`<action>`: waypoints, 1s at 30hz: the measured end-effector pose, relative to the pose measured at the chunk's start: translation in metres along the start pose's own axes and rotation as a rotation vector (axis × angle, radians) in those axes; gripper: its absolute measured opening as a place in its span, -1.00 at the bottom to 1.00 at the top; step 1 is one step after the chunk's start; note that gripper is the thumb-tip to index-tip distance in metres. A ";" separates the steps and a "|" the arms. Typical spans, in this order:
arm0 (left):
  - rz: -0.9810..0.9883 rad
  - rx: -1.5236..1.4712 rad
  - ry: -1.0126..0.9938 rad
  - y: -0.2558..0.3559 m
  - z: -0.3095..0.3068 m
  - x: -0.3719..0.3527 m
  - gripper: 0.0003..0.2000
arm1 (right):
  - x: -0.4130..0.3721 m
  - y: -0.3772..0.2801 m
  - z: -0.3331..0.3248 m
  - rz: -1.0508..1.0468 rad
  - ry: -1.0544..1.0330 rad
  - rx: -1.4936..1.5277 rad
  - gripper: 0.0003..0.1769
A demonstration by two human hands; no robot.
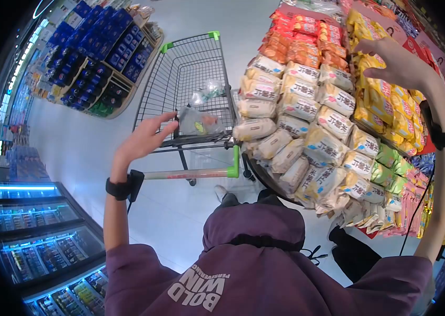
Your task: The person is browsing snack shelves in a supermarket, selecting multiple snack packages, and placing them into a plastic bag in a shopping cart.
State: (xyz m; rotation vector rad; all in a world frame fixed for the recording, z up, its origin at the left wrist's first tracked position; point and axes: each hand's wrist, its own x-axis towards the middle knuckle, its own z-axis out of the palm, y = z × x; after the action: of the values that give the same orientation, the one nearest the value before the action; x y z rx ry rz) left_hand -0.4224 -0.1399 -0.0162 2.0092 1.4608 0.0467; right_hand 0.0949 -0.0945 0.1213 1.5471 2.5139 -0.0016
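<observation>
Shirt (pixel 264 263) seen near | left hand (pixel 146 137) open by bag (pixel 191 122) | right hand (pixel 399 63) open at yellow packs (pixel 378 100), right | packs could be toppled by brushing

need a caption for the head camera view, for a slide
Supermarket trip seen from above: right hand over yellow snack packs, left hand by the shopping cart

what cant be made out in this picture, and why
All in the head view:
Right hand: whether it touches the yellow packs; the overhead angle hides any gap.
Left hand: whether it touches the grey bag; the two overlap.
Clear bag in the cart: contents too small and blurred.
Cooler goods: labels too small.
Black-trousered leg: lower part of the view hidden by the purple shirt.
</observation>
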 end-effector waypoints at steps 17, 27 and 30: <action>-0.115 0.312 0.413 -0.222 0.111 -0.057 -0.35 | 0.274 -0.339 0.115 -0.398 -0.204 0.366 -0.62; -0.108 0.212 0.538 -0.224 0.111 -0.054 -0.42 | 0.335 -0.377 0.244 -0.205 -0.450 0.665 -0.54; -0.131 0.170 0.536 -0.222 0.108 -0.053 -0.49 | 0.351 -0.371 0.267 -0.073 -0.508 0.892 -0.52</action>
State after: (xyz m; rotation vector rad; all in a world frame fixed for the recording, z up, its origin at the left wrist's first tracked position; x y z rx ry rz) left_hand -0.5875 -0.1986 -0.1987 2.1294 1.9804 0.4491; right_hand -0.3436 0.0203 -0.2341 1.4024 2.2108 -1.4852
